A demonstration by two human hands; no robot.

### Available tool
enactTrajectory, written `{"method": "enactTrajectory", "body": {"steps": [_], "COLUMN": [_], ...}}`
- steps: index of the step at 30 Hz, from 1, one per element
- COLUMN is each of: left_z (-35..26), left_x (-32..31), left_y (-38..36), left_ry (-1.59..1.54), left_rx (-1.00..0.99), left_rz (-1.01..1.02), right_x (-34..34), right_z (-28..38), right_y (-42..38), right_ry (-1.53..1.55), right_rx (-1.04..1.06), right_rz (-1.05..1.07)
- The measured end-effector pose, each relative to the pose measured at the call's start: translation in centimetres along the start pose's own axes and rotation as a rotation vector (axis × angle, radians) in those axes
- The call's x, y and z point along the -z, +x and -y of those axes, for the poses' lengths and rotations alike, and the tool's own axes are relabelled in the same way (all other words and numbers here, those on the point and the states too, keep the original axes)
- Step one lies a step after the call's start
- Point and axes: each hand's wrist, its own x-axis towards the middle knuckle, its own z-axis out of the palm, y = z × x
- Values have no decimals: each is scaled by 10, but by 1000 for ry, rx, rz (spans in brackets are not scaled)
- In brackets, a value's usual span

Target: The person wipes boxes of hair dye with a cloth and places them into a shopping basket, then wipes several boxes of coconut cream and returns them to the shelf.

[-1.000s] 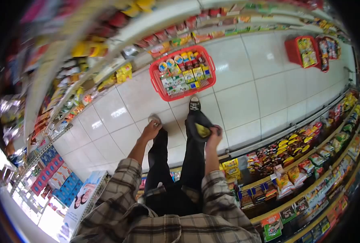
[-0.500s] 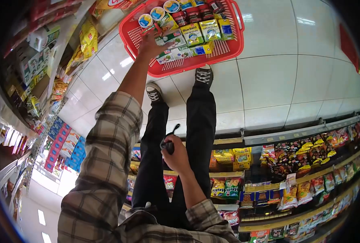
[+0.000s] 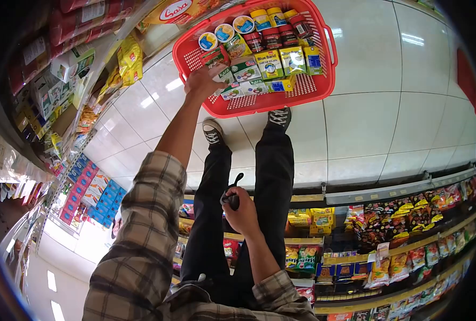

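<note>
Left grip: our left grip [image 3: 200, 83] is over the near left corner of the basket, thumb held apart from the fingers, right beside the green-and-white cartons [image 3: 247, 70]. The fingers blur against the packs, so we cannot tell whether they have hold of anything.
Right grip: our right grip [image 3: 242, 212] is curled snugly round a dark item [image 3: 231, 201], whose thin cord loop sticks out on the far side; it is well apart from the basket, above our legs.
Basket: we have the red basket [image 3: 248, 110] on the tiled floor [image 3: 366, 120], just beyond our shoes [image 3: 212, 131].
Cartons: they lie inside the basket, in its near left part, next to the yellow-and-white packs [image 3: 269, 65].
Far rows: beyond them we see white-lidded tubs [image 3: 224, 33], dark jars [image 3: 271, 38] and yellow-lidded tubs [image 3: 260, 20].
Left shelf: yellow pouches [image 3: 130, 60] hang near the basket's left side.
Right shelf: snack packets [image 3: 397, 216] fill rows well apart from both hands.
Handling step: we judge this to be one-handed handling of the packed goods, at the carton end.
Carton hold: we judge that any move here calls for fingertips squarely on one carton's sides, the neighbours left undisturbed, while the right hand minds its own load.
</note>
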Motion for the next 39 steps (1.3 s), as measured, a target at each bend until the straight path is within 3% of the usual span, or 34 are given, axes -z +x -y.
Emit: {"method": "enactTrajectory", "body": {"steps": [3, 7, 8, 11, 12, 15, 18, 21, 24, 28, 31, 32, 35, 37, 39], "left_z": [4, 11, 5, -10, -11, -9, -8, -19, -22, -29, -28, -28, -2, 1, 15], "left_x": [20, -5, -14, -31, -32, -47, -61, -54, -66, -75, -65, -63, -72, -37, -14], "left_y": [-26, -14, -6, 8, 12, 13, 28, 21, 35, 33, 24, 16, 17, -35, -84], "left_ry": [-92, -442, -433, -486, -524, -477, -860, -866, -1224, -1101, -1084, -996, -1241, -1309, -1344], "left_rx": [-227, -512, -572, -431, -390, -279, -284, -198, -163, -255, -310, -262, -322, -416, -456], "left_rz": [-38, 13, -56, -185, -133, -340, 60, 32, 79, -61, -20, -133, 38, 141, 185], "right_x": [-4, -7, -7, -10, -10, -12, -12, -10, -11, -10, -10, -9, -6, -8, -5], "right_z": [0, 0, 3, 2, 1, -1, -4, -5, -8, -12, -12, -13, -6, -13, -14], "right_y": [1, 3, 3, 2, 2, 2, 2, 1, 1, -2, 0, -1, -2, -1, -3], "right_ry": [6, -36, -21, -18, -26, 5, -8, -3, -17, -12, -1, 15, 162, 309, 696], "right_rx": [-1, 6, -24, -40, -33, -32, -23, -51, -55, -77, -71, -72, -115, -44, -152], "right_rz": [11, 10, 21, 28, 26, 22, 26, 33, 44, 44, 38, 41, 14, -48, -55]}}
